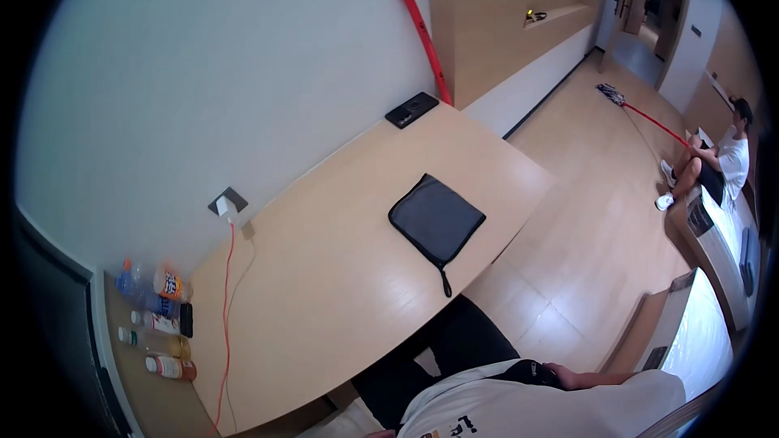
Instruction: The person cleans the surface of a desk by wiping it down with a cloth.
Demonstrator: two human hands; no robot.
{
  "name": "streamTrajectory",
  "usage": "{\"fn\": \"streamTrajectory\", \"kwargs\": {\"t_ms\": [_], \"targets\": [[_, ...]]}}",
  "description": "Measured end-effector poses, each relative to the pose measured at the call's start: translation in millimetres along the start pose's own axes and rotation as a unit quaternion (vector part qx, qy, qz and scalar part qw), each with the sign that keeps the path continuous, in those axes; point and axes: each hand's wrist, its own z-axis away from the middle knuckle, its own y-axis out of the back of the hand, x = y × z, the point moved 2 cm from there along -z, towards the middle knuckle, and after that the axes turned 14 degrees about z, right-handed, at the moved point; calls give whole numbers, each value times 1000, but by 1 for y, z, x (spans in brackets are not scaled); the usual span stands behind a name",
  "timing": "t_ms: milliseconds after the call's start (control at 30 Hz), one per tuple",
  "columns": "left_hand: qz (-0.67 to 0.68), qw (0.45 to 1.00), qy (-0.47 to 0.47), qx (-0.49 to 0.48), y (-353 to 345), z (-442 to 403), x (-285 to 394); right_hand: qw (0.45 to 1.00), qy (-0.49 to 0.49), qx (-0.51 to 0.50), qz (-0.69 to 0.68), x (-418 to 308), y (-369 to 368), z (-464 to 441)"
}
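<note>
My right hand (560,375) is low at my side, against a black piece with a small white mark (529,371) by my white shirt. Its fingers are mostly hidden, so whether it grips that piece does not show. Only a sliver of my left hand (380,435) appears at the bottom edge, fingers out of sight. In front of me, on the wooden table (324,276), lies a dark zippered pouch (438,217), closed, its strap pointing toward me. A black phone (411,110) rests at the table's far corner by the wall. Both hands are apart from these.
Several drink bottles (170,367) stand at the left end. A red cable (226,316) runs from a white charger (226,207) across the table. A red long strip (422,36) leans on the wall. At right, a seated person (722,158) holds a red-handled mop (653,123).
</note>
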Motion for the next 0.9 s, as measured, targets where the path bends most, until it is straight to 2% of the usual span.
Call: {"fn": "streamTrajectory", "kwargs": {"t_ms": [67, 167, 233, 300, 467, 567, 667, 767, 800, 900], "targets": [[12, 1000, -3, 14, 1, -4, 7, 996, -73, 0, -42, -17, -6, 11], [-51, 999, -6, -2, -10, -10, 31, 987, -91, -4, -136, 8, -4, -2], [-96, 995, -13, -17, -26, -8, 57, 999, -17, 9, -27, -15, -10, 27], [-135, 990, -23, -29, -41, -8, 77, 1000, 6, 16, 5, -20, -13, 37], [-242, 968, -53, -23, -76, -14, 106, 991, -16, -30, -127, 64, -4, -17], [-283, 955, -89, -6, -93, -23, 110, 985, -29, 9, -172, 76, -8, -12], [-265, 949, -168, -42, -94, -48, 89, 966, -50, 85, -239, 87, -21, -9], [-26, 989, -120, -81, -45, -129, 18, 946, -58, 123, -293, 67, -37, 18], [-9, 990, -113, -79, -40, -131, 19, 943, -53, 118, -305, 87, -41, 8], [-110, 986, -95, -87, -55, -95, 63, 932, -74, 95, -342, 97, -53, 6]]}}
